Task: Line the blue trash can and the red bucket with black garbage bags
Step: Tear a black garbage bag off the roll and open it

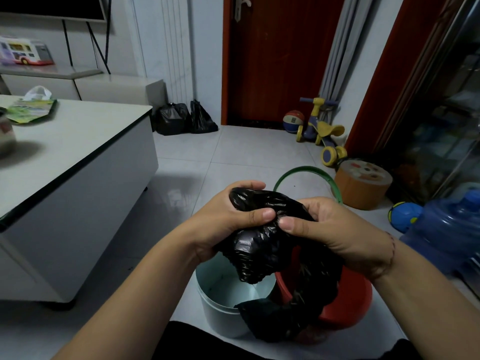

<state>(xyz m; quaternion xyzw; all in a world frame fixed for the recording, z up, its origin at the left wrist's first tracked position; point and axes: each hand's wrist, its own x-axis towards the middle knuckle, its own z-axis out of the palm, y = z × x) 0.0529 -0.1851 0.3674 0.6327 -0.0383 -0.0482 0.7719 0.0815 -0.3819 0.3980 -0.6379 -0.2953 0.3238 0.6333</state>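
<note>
Both my hands hold a crumpled black garbage bag (pixel 262 245) above the two containers on the floor. My left hand (pixel 228 219) grips its upper left part, thumb pressed on the plastic. My right hand (pixel 335 229) pinches the bag from the right. The pale blue trash can (pixel 220 305) stands below, its inside bare. Beside it on the right is the red bucket (pixel 355 300), with black plastic (pixel 283 315) draped over its near rim and inside; whether that is the same bag I cannot tell.
A white low table (pixel 78 157) stands at the left with a green packet on it. Behind the bucket lie a green hoop (pixel 306 172), an orange round stool (pixel 363 185), a toy tricycle (pixel 322 131), balls and a blue water jug (pixel 449 229). Two filled black bags (pixel 184 118) sit by the door.
</note>
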